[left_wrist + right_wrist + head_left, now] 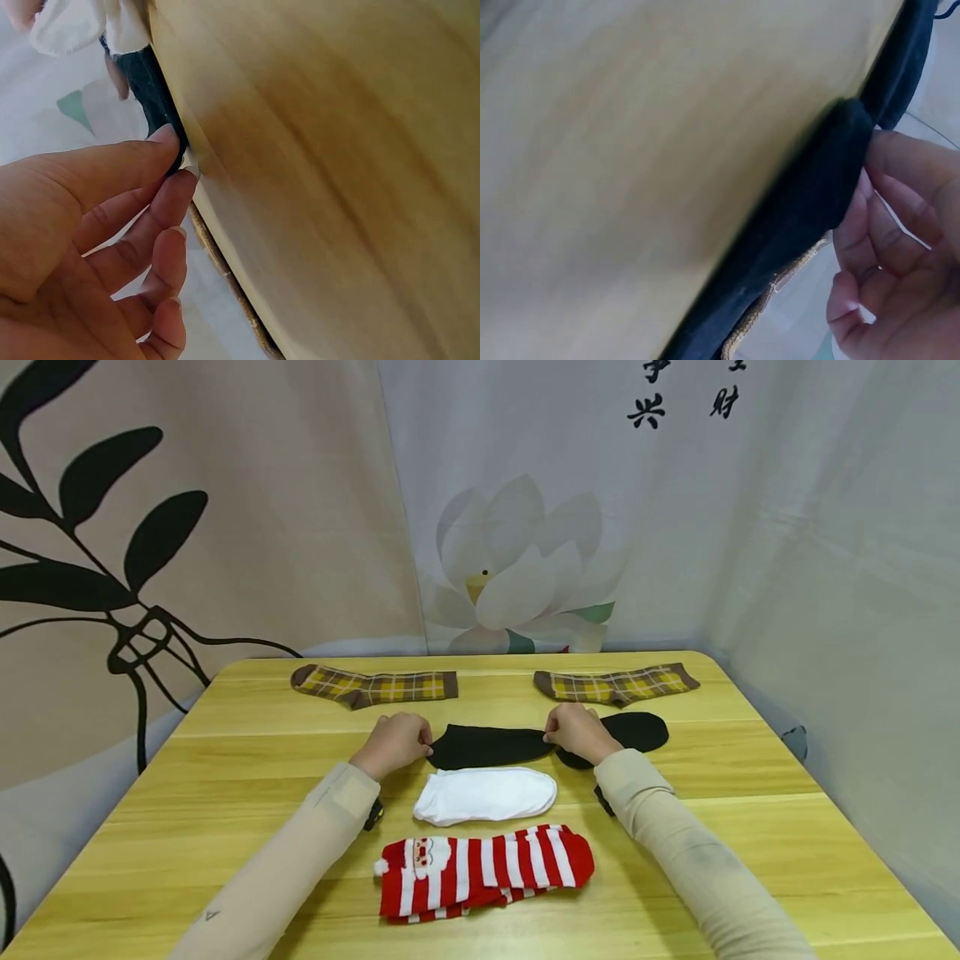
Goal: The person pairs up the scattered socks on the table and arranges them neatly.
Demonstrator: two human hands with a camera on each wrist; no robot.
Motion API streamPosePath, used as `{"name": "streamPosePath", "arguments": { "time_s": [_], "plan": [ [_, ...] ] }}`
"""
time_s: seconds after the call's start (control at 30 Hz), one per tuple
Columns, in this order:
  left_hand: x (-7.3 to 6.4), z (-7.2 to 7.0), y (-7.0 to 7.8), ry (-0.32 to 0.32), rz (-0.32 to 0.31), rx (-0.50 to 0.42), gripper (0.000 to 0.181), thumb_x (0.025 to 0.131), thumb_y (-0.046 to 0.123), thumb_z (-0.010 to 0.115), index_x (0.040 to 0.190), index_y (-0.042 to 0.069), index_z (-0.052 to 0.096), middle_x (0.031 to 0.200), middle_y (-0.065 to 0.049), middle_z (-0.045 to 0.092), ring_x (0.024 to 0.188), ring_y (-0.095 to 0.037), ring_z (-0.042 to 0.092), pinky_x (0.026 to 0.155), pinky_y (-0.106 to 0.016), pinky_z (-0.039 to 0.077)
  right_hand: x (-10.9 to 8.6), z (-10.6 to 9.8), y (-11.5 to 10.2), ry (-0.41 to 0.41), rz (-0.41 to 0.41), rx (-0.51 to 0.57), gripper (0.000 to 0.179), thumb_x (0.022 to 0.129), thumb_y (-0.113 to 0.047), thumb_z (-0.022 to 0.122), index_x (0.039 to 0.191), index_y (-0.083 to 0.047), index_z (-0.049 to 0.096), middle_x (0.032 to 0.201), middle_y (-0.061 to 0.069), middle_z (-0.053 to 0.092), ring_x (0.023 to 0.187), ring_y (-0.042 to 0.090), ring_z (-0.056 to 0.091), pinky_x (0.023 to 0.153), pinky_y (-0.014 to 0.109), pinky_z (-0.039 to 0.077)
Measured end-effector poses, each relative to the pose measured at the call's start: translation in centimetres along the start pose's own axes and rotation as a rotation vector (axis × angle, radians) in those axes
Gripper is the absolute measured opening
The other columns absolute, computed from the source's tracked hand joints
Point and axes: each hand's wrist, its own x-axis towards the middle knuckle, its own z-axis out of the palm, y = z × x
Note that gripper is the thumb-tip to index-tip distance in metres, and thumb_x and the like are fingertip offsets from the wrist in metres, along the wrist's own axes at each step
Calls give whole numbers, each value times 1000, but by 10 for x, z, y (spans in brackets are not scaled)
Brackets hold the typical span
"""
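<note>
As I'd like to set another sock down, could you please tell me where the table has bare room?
The table is bare left of the left sleeve, right of the right sleeve, and between the plaid socks at the far edge. The middle is crowded: left hand and right hand at the black socks, with white sock and striped socks nearer.

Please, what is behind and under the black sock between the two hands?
Behind the black sock, farther back on the table, lie a left plaid sock and a right plaid sock. Whatever is under the black sock is covered and cannot be seen.
</note>
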Motion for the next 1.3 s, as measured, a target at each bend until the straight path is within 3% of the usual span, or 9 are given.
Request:
{"name": "streamPosePath", "arguments": {
  "time_s": [0.3, 0.53, 0.67, 1.0, 1.3],
  "plan": [
    [7, -2, 10, -24, -20, 1, 15, 84, 17, 74, 71, 14, 68, 72, 3, 64, 67, -15, 53, 78, -45, 41, -7, -6, -2, 5, -15, -34, 15, 88, -15, 70, 73, -14, 68, 78, -1, 67, 69, 16, 56, 73, 39, 33],
    [9, -6, 17, -44, -20, 30, 29, 83, 13, 75, 58, 13, 59, 55, 4, 47, 60, -14, 41, 70, -40, 32, -7, -4, -2, 24, -3, -56, 14, 88, -15, 69, 74, -12, 68, 77, -1, 68, 70, 15, 57, 73, 39, 30],
    [8, -4, 16, -43, -19, 32, 34, 82, 12, 75, 54, 15, 56, 52, 5, 44, 58, -13, 39, 69, -39, 30, -9, -2, -5, 19, 3, -38, 13, 88, -14, 70, 75, -11, 69, 77, 0, 68, 69, 16, 56, 71, 37, 29],
    [3, -3, 10, -61, 11, 37, 22, 81, 10, 76, 62, 11, 65, 59, 4, 57, 61, -14, 46, 69, -41, 36, -10, 5, -12, 3, 28, -6, 15, 87, -13, 71, 73, -11, 68, 74, -1, 67, 68, 15, 55, 73, 36, 29],
    [7, -8, 14, -115, -38, 35, 17, 81, 11, 76, 70, 12, 63, 69, 1, 60, 66, -17, 51, 76, -45, 37, -4, 0, -17, -20, 23, -81, 6, 87, -9, 69, 82, -10, 71, 83, 2, 70, 76, 17, 60, 78, 42, 37]
  ]
}}
